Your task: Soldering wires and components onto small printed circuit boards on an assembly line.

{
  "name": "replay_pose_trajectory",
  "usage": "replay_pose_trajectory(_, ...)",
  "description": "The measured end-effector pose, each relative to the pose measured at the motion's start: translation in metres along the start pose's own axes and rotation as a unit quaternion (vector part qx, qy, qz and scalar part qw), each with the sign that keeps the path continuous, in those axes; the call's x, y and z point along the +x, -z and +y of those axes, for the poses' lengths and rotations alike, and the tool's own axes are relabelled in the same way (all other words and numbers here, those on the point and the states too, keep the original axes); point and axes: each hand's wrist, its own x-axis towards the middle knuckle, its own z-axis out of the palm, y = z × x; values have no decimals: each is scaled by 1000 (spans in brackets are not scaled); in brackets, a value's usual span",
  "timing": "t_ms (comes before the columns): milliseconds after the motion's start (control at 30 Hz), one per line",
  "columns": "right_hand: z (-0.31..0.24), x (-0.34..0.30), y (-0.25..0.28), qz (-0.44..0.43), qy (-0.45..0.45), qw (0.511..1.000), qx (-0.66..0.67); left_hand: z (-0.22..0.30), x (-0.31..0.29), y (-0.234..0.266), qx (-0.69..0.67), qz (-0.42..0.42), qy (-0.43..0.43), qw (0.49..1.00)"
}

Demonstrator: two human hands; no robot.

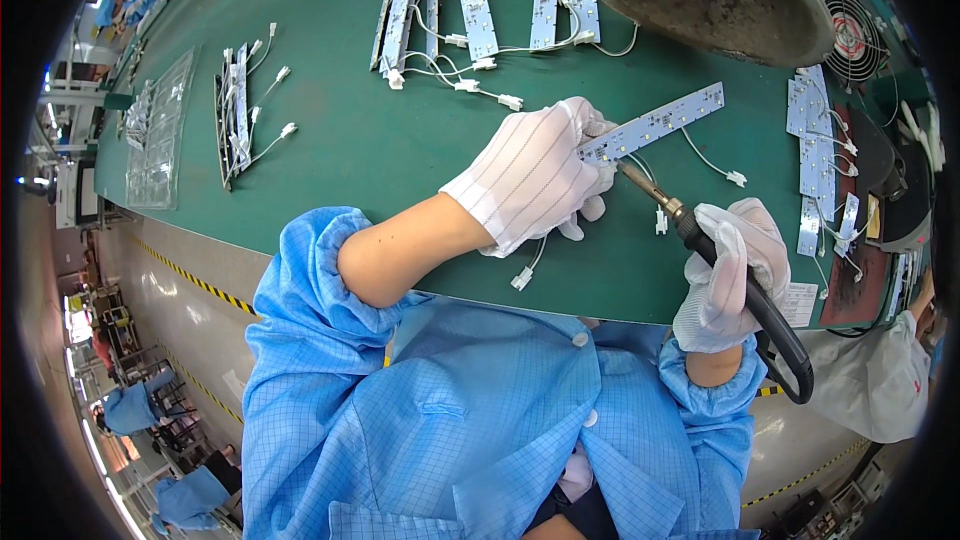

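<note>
In a white striped glove, my left hand [545,165] is closed on the near end of a narrow LED strip board [665,123], which slants up to the right above the green table. White wires with small connectors [736,179] hang from the board. My right hand [735,270], gloved too, grips a soldering iron [690,227] by its black handle. The iron's metal tip points up and left, close to the board's held end; whether it touches cannot be told. One connector [522,279] dangles below my left hand.
LED boards with wires [470,0] lie at the far side, beside a large grimy extraction hood [710,0]. More boards [812,140] are stacked at right near a round fan [850,35]. A small bundle [237,115] and a clear plastic tray [160,135] lie at left.
</note>
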Motion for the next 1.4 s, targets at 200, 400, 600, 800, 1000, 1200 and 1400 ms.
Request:
replay_pose_trajectory(200,5,-4,3,-36,154,972,-176,4,-1,-1,3,11,14,1000)
replay_pose_trajectory(400,-1,-4,2,-29,17,998,-60,2,0,0,8,4,17,1000)
replay_pose_trajectory(600,0,-4,3,-23,34,997,-62,6,0,1,-24,0,45,999)
replay_pose_trajectory(800,10,-7,15,-24,50,994,-92,13,-16,26,386,-43,-126,913)
replay_pose_trajectory(1000,12,-6,15,-23,142,962,-232,13,-5,-11,395,71,-101,910)
replay_pose_trajectory(1200,10,-5,17,-15,64,992,-109,7,4,1,121,3,-13,993)
replay_pose_trajectory(1400,9,-5,4,68,31,997,-10,-8,5,-4,25,25,-55,998)
